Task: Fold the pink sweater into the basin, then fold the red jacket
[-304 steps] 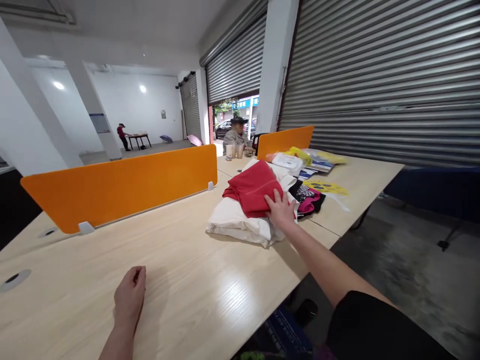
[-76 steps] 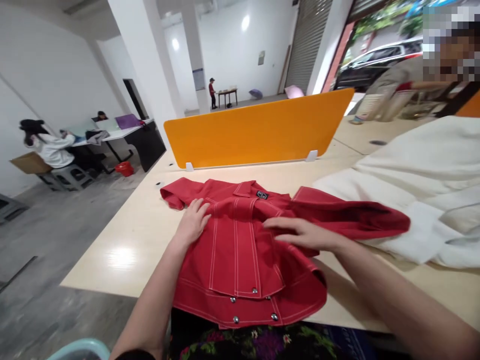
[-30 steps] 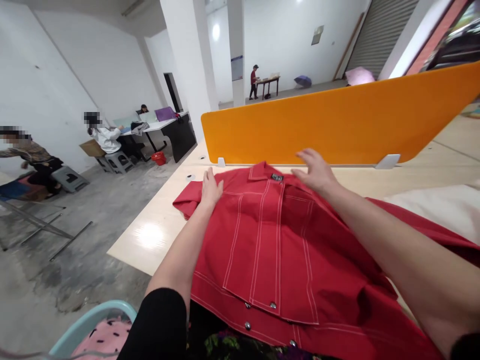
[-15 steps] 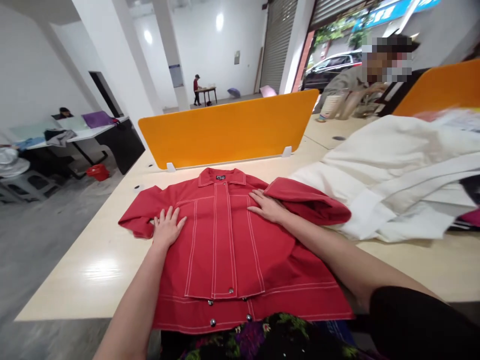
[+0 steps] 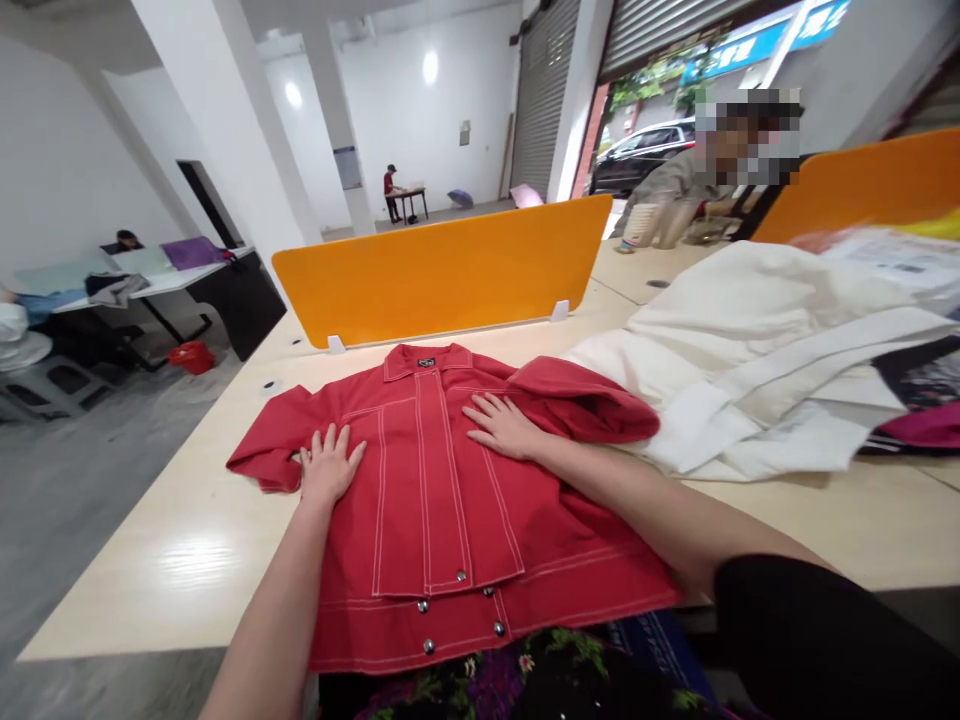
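Note:
A red jacket point(image 5: 442, 500) with white stitching and metal snaps lies flat, front up, on the light wooden table point(image 5: 187, 560); its hem hangs over the near edge. My left hand point(image 5: 328, 468) presses flat on the jacket's left chest beside the left sleeve. My right hand point(image 5: 501, 427) lies flat on the right chest, fingers spread. The jacket's right sleeve point(image 5: 592, 405) is bunched up against a pile of white cloth point(image 5: 757, 360).
An orange divider panel point(image 5: 442, 270) stands across the table behind the jacket. A seated person point(image 5: 675, 195) is at the far right end with cups. Dark and pink garments point(image 5: 919, 395) lie at the right. Other people sit and stand at tables far left and back.
Both hands have slid down from the collar area onto the jacket's chest, and the jacket now lies flatter. The view has swung right and settled.

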`<state>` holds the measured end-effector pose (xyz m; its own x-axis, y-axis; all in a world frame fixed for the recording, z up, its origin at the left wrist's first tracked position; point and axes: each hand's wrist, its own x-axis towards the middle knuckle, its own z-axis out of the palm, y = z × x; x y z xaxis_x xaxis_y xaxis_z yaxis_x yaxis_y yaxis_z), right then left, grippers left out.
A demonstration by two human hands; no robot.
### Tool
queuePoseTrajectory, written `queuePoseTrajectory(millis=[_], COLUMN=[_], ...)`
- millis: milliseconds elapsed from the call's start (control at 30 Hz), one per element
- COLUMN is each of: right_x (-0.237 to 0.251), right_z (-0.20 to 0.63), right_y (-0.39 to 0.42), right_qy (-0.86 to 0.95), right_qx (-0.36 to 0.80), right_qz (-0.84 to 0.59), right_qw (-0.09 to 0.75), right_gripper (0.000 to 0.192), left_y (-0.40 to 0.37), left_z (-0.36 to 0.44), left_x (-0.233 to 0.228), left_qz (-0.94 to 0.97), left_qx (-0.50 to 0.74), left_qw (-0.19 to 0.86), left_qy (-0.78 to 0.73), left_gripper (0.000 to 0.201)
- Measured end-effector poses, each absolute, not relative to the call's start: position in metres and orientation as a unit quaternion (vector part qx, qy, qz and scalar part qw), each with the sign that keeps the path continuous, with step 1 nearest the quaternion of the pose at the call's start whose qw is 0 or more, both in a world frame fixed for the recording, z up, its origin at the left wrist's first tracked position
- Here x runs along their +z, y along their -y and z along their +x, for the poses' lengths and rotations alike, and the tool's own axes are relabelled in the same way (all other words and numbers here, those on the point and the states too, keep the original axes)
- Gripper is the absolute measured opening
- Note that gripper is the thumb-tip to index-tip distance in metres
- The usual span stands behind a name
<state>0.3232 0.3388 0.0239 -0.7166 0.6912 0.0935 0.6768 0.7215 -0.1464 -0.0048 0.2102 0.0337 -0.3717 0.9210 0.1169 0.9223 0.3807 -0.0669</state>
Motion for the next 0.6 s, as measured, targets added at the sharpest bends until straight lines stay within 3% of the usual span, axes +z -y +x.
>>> queuePoseTrajectory(millis=[200, 300, 367, 500, 600], right_x=[0.054, 0.074, 0.086, 0.113, 0.14], right_z=[0.292, 0.304, 0.329, 0.409, 0.476], right_y=[-0.372, -0.372, -0.376, -0.402, -0.422], right_qy=[0.931, 0.91, 0.861, 0.727, 0.611], right_qx=[0.043, 0.004, -0.022, -0.006, -0.02], right_qz=[-0.356, -0.397, -0.479, -0.651, -0.736], right_qw=[0.067, 0.117, 0.169, 0.217, 0.291], right_gripper=[0.052, 0.05, 0.056, 0.033, 0.042], left_y=[-0.225, -0.225, -0.223, -0.222, -0.223], left_z=[-0.028, -0.039, -0.043, -0.044, -0.042], left_x=[0.036, 0.034, 0.032, 0.032, 0.034], left_qz=[-0.541, -0.559, -0.573, -0.578, -0.57], left_qx=[-0.023, -0.016, -0.009, -0.006, -0.008], left_qw=[0.061, 0.06, 0.066, 0.075, 0.073], left_qy=[0.839, 0.827, 0.817, 0.813, 0.818], left_gripper=[0.063, 0.059, 0.056, 0.055, 0.055])
